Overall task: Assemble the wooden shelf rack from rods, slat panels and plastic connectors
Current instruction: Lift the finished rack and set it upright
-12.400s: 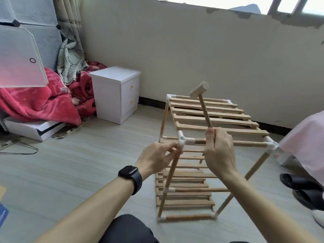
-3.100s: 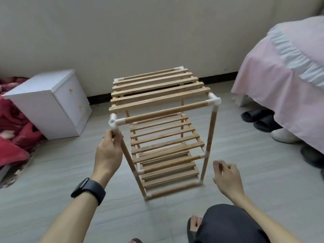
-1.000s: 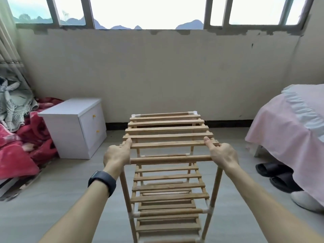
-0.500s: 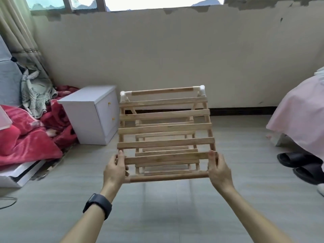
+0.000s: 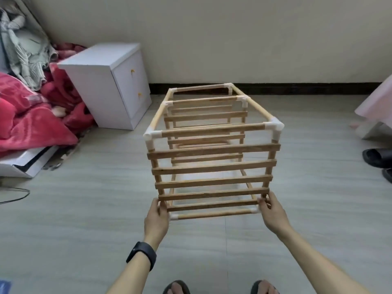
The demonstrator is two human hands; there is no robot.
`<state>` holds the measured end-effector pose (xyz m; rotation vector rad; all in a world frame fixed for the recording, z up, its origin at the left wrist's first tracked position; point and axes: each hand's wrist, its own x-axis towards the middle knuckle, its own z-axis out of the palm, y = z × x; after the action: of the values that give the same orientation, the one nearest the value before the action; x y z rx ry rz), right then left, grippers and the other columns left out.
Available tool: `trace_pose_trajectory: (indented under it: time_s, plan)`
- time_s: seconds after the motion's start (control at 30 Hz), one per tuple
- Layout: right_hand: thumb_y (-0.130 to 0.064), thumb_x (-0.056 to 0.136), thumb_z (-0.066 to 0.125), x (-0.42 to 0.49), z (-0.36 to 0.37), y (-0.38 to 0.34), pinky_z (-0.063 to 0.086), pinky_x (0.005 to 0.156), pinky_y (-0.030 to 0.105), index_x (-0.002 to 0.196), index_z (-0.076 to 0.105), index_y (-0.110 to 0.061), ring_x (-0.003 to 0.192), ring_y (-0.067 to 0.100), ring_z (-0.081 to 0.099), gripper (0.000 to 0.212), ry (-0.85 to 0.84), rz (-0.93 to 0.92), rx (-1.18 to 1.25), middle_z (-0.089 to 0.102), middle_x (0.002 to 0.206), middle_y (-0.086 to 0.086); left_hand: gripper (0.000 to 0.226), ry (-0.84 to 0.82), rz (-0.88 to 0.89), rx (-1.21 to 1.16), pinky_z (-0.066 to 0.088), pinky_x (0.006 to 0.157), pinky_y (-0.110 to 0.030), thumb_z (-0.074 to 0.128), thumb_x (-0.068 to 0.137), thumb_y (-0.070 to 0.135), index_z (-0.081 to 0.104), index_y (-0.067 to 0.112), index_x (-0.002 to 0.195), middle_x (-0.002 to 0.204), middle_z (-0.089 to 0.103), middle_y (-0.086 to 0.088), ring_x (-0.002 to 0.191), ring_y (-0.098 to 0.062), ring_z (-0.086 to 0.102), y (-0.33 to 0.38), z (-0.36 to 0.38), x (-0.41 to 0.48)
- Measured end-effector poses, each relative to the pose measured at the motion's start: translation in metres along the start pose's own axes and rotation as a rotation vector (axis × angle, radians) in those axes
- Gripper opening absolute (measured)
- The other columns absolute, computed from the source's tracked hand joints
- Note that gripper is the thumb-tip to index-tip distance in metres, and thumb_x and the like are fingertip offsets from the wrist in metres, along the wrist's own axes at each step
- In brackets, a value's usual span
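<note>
Gripping the shelf rack (image 5: 212,149) at its near bottom corners, the person has it tipped over so its length runs away from them. It lies to the right of the white cabinet (image 5: 110,81) and nearer the person than the cabinet is. The left hand (image 5: 157,217) is curled round the left corner post, and the right hand (image 5: 273,213) is wrapped round the right one. Whether the far end touches the floor cannot be told.

The main risk is probably in the joints. The white plastic connectors (image 5: 274,126) look push-fitted, and with the whole frame borne from one end its weight could work a rod (image 5: 214,214) loose or rack the frame out of square. Fingers close to the lowest slat of the near slat panel (image 5: 212,166) could be pinched if the frame settles suddenly. A swing to the left could knock the far corner against the cabinet. The red blanket (image 5: 31,115) heaped to the left of the cabinet could snag a leg.

No brand, label or writing can be read. The dark wristband (image 5: 141,254) shows nothing legible, and the cabinet bears only two small yellow knobs. A blue scrap (image 5: 3,287), well in front of and left of the cabinet, is too cropped to make out.
</note>
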<state>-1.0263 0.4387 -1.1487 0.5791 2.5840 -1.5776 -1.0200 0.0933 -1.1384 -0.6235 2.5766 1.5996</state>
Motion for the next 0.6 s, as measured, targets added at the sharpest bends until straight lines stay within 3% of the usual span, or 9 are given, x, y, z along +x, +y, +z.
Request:
trace_pose_trajectory:
  time_s: [0.13,0.27,0.43,0.6]
  plan:
    - [-0.035,0.107,0.041,0.012,0.026,0.032,0.038,0.074,0.036,0.117,0.045,-0.029,0.089,0.017,0.057,0.012,0.037,0.034,-0.048,0.062,0.099,-0.014,0.019,0.045,-0.063,-0.006,0.044,0.074,-0.035,0.035,0.108,0.033,0.053,0.029,0.109,0.095,0.064,0.010,0.086,-0.012,0.058,-0.028,0.027,0.007]
    - [-0.022,0.106,0.044,0.020,0.050,0.066,0.038,0.077,0.037,0.121,0.042,-0.022,0.089,0.028,0.054,0.015,0.008,0.056,-0.129,0.061,0.099,0.000,0.014,0.064,-0.093,0.052,0.041,0.063,-0.031,0.039,0.107,0.027,0.053,0.028,0.107,0.088,0.064,0.006,0.079,-0.015,0.057,-0.057,0.037,0.010]
    - [-0.013,0.104,0.043,0.014,0.070,0.102,0.034,0.079,0.032,0.142,0.041,-0.019,0.107,0.038,0.058,0.038,-0.053,0.107,-0.217,0.056,0.111,-0.002,0.016,0.039,-0.121,0.140,0.037,0.073,-0.034,0.042,0.105,0.019,0.057,0.022,0.106,0.090,0.065,-0.002,0.082,-0.028,0.055,-0.093,0.040,0.011]
    - [-0.018,0.105,0.046,0.005,0.064,0.095,0.038,0.088,0.030,0.153,0.027,-0.027,0.116,0.029,0.060,0.053,-0.107,0.128,-0.158,0.058,0.116,-0.008,0.022,-0.010,-0.141,0.132,0.039,0.085,-0.033,0.042,0.106,0.023,0.061,0.023,0.119,0.104,0.065,0.000,0.096,-0.026,0.055,-0.094,0.037,0.011]
